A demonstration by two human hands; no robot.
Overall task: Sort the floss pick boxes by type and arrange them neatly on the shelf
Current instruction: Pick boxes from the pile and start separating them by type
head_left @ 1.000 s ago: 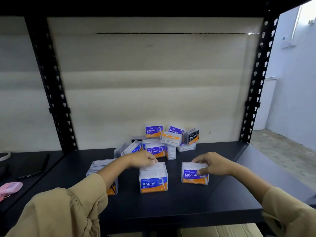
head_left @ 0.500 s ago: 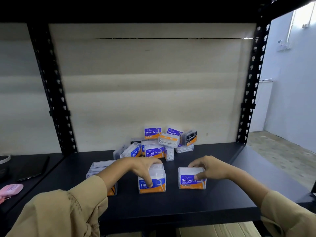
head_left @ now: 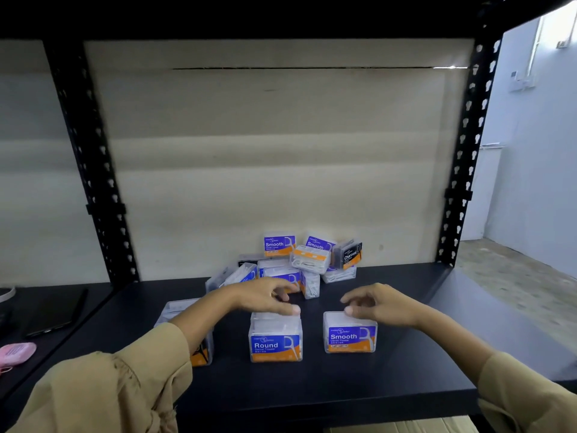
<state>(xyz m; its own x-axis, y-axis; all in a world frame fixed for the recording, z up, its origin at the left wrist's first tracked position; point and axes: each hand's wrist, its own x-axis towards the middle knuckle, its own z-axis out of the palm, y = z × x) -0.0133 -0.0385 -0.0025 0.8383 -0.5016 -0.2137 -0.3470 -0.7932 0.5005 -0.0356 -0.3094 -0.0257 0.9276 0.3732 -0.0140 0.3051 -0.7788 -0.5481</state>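
Note:
On the black shelf (head_left: 359,379), a clear box labelled "Round" (head_left: 276,345) stands upright at the front centre. To its right stands a "Smooth" box (head_left: 351,337). My left hand (head_left: 268,296) hovers just behind the Round box's top, fingers spread and empty. Over the Smooth box's rear top edge is my right hand (head_left: 377,303), also empty, thumb tip close to the lid. My left forearm partly hides a third box (head_left: 175,309) on the left. A jumbled pile of boxes (head_left: 299,267), including Smooth ones and a Charcoal one (head_left: 351,254), lies against the back wall.
Black perforated uprights stand at the left (head_left: 90,170) and right (head_left: 465,145) of the bay. On the neighbouring shelf to the left lie a dark phone (head_left: 53,310) and a pink object (head_left: 15,351). The shelf's front edge is near my elbows.
My left hand let go of the Round box's front and lifted back above it. My right hand came off the Smooth box's top. Both boxes stay in place.

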